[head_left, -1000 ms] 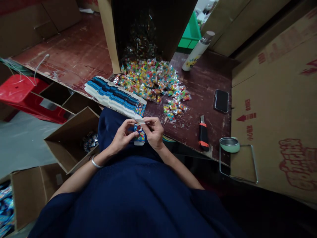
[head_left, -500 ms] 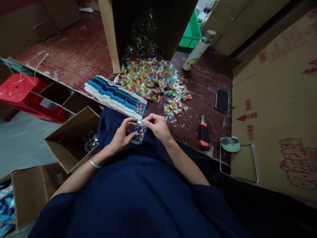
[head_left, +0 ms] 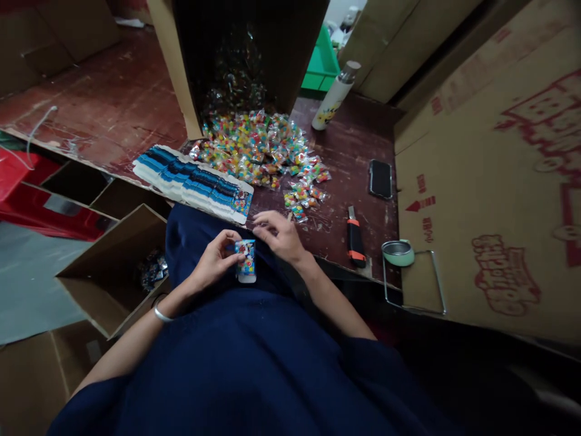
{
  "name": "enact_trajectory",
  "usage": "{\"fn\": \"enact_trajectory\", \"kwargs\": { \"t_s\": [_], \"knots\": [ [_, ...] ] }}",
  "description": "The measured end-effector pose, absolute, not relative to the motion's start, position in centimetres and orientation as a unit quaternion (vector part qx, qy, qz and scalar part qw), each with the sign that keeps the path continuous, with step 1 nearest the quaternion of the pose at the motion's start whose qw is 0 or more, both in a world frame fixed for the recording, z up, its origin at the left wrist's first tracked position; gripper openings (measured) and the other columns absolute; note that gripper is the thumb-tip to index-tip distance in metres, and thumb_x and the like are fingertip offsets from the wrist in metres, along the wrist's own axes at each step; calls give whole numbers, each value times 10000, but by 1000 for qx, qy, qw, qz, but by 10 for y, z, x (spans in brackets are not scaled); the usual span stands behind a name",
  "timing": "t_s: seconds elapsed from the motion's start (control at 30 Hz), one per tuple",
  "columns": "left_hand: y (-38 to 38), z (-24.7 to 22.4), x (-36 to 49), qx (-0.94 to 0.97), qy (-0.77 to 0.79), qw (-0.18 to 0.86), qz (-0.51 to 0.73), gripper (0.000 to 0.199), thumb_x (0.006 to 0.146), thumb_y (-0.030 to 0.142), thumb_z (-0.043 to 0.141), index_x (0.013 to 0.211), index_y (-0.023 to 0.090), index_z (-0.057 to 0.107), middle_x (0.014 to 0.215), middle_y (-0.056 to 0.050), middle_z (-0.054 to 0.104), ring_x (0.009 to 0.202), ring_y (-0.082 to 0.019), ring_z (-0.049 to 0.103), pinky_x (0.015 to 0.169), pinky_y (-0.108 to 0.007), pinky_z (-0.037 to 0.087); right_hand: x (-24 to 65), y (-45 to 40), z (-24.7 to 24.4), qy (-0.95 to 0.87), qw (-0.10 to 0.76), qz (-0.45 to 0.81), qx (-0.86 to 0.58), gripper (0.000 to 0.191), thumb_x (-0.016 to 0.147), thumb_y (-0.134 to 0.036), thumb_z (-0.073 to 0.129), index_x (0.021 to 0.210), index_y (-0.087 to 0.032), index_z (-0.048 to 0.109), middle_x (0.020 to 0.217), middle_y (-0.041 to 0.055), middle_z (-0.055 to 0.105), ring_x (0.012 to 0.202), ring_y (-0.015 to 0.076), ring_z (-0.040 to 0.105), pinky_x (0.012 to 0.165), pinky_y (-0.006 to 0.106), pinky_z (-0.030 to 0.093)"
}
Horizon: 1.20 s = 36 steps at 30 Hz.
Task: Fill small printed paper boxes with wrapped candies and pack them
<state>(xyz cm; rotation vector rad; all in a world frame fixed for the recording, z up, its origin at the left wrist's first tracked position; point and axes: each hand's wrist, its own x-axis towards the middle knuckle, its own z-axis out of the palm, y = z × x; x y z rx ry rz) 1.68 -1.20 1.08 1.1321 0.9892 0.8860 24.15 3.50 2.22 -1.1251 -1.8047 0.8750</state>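
Observation:
My left hand [head_left: 218, 257] grips a small printed candy box [head_left: 247, 260] between thumb and fingers, over my lap. The box is blue with colourful print, and a white flap shows at its lower end. Just right of it, my right hand [head_left: 280, 237] is apart from the box, fingers loosely bent and spread, with nothing visible in them. Beyond the hands, a row of overlapping flat candy boxes [head_left: 190, 181] lies along the table edge. Small clear bags of colourful candy [head_left: 254, 145] are heaped behind that row, spilling from a large carton [head_left: 187, 79].
On the right of the table are a utility knife [head_left: 355, 239], a phone [head_left: 380, 178] and a white bottle [head_left: 333, 100]. A green cup [head_left: 402, 257] sits in a wire holder by a big carton [head_left: 476, 200]. An open carton [head_left: 106, 278] with small packets stands lower left, near a red stool [head_left: 40, 206].
My right hand has let go of the box and moved slightly away from it. The box in my left hand is turned more upright. The whole view has shifted.

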Motion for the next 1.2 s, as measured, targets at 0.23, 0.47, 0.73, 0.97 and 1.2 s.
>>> {"fn": "enact_trajectory", "kwargs": {
  "t_s": [0.23, 0.47, 0.73, 0.97, 1.2],
  "knots": [
    [13, 18, -38, 685, 446, 545, 186, 556, 720, 283, 830, 1233, 229, 624, 926, 8, 667, 750, -155, 649, 714, -259, 525, 319, 83, 7, -617, 223, 112, -746, 246, 821, -236, 755, 1062, -192, 735, 1047, 128, 756, 895, 280, 692, 828, 397, 528],
    [11, 27, -41, 697, 383, 595, 112, 236, 835, 333, 743, 1031, 207, 776, 854, -26, 775, 717, -189, 706, 640, -240, 529, 315, 78, -2, -620, 313, 208, -689, 131, 787, -236, 728, 908, -212, 681, 804, 13, 705, 665, 168, 635, 720, 317, 508],
    [2, 5, 5, 545, 461, 634, 299, 492, 765, 402, 841, 1167, 143, 723, 987, -95, 801, 758, -230, 765, 704, -322, 602, 246, 35, 40, -551, 513, 394, -527, 317, 805, -470, 806, 852, -224, 611, 757, -12, 667, 622, 135, 617, 594, 271, 509],
    [-9, 13, 20, 516, 471, 609, 375, 476, 769, 381, 844, 1171, 163, 712, 1077, -89, 783, 776, -222, 773, 716, -322, 625, 208, 12, 48, -664, 434, 293, -534, 147, 890, -343, 738, 835, -246, 642, 761, -7, 676, 671, 161, 612, 661, 307, 519],
    [-18, 14, 27, 491, 466, 587, 443, 546, 784, 356, 849, 1252, 188, 625, 1005, -54, 756, 768, -199, 764, 742, -332, 647, 215, 21, 49, -761, 380, 221, -477, 237, 980, -379, 651, 809, -245, 745, 1080, 86, 703, 1070, 269, 624, 990, 456, 512]
  ]
}}
